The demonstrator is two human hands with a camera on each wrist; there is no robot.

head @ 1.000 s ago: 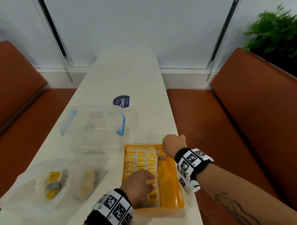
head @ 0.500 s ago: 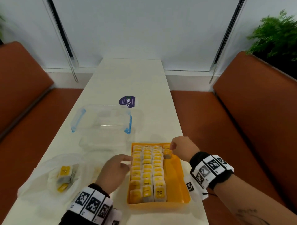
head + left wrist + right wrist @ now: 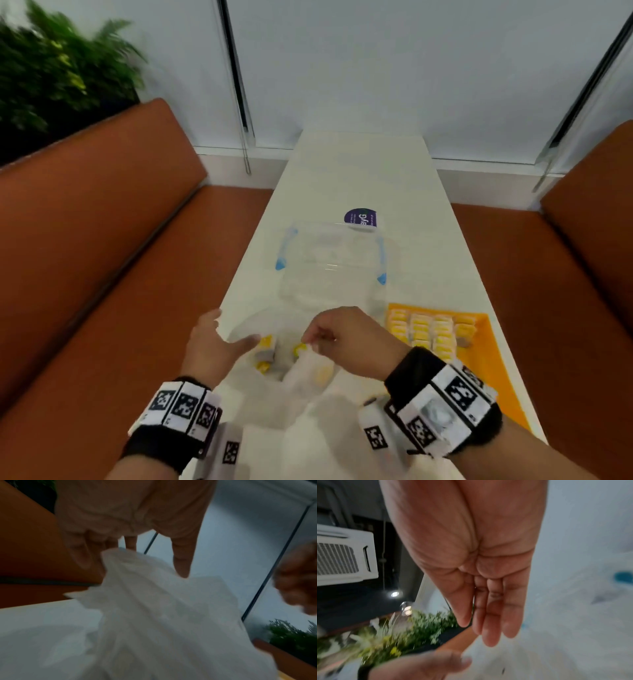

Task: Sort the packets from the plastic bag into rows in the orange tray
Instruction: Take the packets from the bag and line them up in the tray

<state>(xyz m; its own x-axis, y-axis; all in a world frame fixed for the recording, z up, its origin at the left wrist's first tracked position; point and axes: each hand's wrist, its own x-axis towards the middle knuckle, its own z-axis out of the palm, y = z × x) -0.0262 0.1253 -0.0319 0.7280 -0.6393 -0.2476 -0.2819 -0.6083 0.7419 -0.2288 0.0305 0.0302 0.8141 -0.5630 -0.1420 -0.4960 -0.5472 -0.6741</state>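
The clear plastic bag (image 3: 294, 394) lies on the white table (image 3: 356, 171) in front of me, with yellow packets (image 3: 265, 353) showing through it. My left hand (image 3: 236, 329) holds the bag's raised rim (image 3: 120, 555) between fingers and thumb. My right hand (image 3: 310, 342) hovers over the bag's mouth; in the right wrist view its fingers (image 3: 489, 622) are straight and hold nothing. The orange tray (image 3: 493, 356) sits to the right, with rows of yellow packets (image 3: 431, 332) in its left part.
A clear lidded container with blue clasps (image 3: 329, 267) stands just beyond the bag, a purple sticker (image 3: 359, 217) behind it. Orange benches (image 3: 102, 257) run along both sides of the narrow table. A plant (image 3: 51, 75) stands at the far left.
Both hands left the tray and moved left to the bag. The right hand let go of the packet it placed; the left hand took hold of the bag's rim. My view swung left.
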